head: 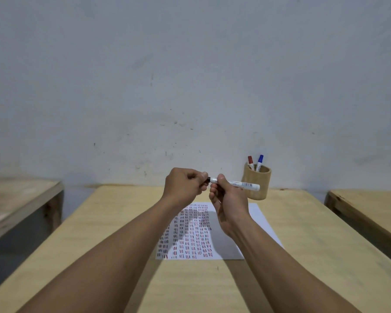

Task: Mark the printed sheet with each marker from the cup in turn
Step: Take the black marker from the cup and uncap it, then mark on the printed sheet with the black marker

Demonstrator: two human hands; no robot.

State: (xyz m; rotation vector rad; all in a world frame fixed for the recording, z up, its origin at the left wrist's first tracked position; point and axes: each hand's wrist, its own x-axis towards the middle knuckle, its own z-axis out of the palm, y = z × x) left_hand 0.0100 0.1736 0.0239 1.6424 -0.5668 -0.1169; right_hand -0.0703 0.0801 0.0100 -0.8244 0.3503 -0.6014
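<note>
Head camera view, looking forward and down over two bare forearms that reach out above a pale wooden table [104, 224] set against a grey wall. The right hand [228, 201] is wrapped around the white barrel of a marker [242, 184], held roughly level in the air above the printed sheet [255, 224]. The left hand [184, 186] is clenched at the marker's dark end, pinching what looks like its black cap; whether the cap is coming off or going back on cannot be told. The sheet lies flat on the table beneath the hands, already carrying many columns of short red and dark strokes, with its right part bare. Just beyond it, to the right, stands a wooden cup [256, 184] holding a red-capped marker [250, 161] and a blue-capped marker [259, 161], both upright. Judging from this, much marking is done; the held marker is mid-turn, and the task seems well along but not finished
</note>
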